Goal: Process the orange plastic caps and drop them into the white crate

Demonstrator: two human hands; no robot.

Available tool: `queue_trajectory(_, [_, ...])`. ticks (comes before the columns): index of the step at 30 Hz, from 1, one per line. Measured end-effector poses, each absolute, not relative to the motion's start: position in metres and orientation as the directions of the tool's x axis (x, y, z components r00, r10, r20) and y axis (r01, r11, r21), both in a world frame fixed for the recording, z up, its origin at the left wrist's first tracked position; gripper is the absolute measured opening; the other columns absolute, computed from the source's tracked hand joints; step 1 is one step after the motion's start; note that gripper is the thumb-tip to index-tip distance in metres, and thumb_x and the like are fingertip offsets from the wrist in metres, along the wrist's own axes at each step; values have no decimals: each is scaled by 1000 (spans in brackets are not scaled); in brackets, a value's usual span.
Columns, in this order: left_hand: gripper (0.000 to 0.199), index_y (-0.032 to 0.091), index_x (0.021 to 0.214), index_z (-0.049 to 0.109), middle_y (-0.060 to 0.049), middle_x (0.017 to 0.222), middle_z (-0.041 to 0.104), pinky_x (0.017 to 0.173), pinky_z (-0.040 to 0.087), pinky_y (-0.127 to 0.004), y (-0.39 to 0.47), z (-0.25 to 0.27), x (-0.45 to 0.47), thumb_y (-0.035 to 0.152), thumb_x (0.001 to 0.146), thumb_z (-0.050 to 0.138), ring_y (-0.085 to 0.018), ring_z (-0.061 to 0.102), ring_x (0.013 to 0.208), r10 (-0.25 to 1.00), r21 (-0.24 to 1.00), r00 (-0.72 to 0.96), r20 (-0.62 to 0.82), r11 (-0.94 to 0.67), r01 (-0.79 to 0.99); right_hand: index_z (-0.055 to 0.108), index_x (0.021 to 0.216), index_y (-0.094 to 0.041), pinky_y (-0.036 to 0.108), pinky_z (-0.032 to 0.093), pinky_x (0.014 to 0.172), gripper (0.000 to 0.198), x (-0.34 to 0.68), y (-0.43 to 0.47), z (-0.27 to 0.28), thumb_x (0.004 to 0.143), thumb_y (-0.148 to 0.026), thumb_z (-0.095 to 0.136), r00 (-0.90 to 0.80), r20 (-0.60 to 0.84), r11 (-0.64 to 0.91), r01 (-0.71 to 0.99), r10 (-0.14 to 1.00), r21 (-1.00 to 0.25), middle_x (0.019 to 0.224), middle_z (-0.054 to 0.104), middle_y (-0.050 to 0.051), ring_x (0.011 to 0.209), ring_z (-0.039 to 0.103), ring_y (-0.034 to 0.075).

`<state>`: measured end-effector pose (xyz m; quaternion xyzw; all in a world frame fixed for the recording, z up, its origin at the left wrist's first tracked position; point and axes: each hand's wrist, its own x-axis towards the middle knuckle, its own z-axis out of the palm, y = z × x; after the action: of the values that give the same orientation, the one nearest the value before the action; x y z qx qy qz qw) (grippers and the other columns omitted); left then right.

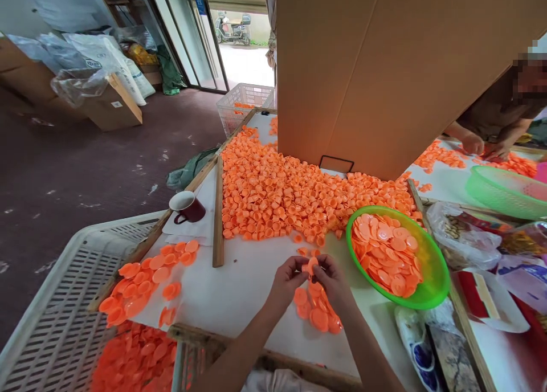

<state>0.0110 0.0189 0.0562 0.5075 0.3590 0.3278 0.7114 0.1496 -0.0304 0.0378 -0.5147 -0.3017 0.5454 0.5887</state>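
Observation:
My left hand (289,279) and my right hand (331,277) meet over the white tabletop, fingers pinched on one small orange plastic cap (310,264). Its details are partly covered by the fingertips. Just below the hands lies a small heap of flat orange discs (318,312). Beyond them spreads a large pile of small cup-shaped orange caps (277,195). To the right, a green bowl (440,272) tilts a little and holds many orange discs (384,249). More orange pieces (145,278) lie at the table's left corner.
A tall cardboard box (350,78) stands behind the pile. A mug (189,207) is left of a wooden strip (218,209). A white crate (55,323) with orange pieces sits lower left. Bags (461,232) crowd the right edge. A co-worker's hands (482,146) are at the far right.

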Motion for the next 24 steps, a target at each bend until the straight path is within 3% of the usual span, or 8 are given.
queue_trajectory(7, [24,17,94,60,1,75,55,70,42,-26,21,48,6,24,72,67,-13,52,73,850,916,462,-252,364,-170,57,84,-20,24,44,59,21,148,-30,36,75,-35,69,138,-219,-159,-351,966,-923,72,59,-1,63,54,11])
queue_trajectory(12, [23,18,99,59,-1,84,57,73,42,-26,19,59,6,29,79,62,-14,53,79,832,922,526,-178,328,-207,59,98,-21,24,46,61,26,148,-31,40,77,-35,67,91,-228,-182,-360,969,-915,85,62,1,70,56,11])
queue_trajectory(16, [29,19,101,57,-1,85,58,74,45,-28,16,67,6,32,77,65,-15,54,79,839,957,519,-165,264,-123,61,98,-21,24,45,61,27,148,-30,44,75,-34,69,57,-222,-191,-335,973,-923,74,59,-1,64,53,10])
queue_trajectory(24, [17,18,95,58,-4,92,61,83,44,-31,7,65,11,28,84,50,-18,56,90,883,985,439,-166,171,29,61,92,-20,24,43,66,31,145,-35,37,68,-32,76,85,-246,-192,-406,965,-893,83,57,0,76,52,13])
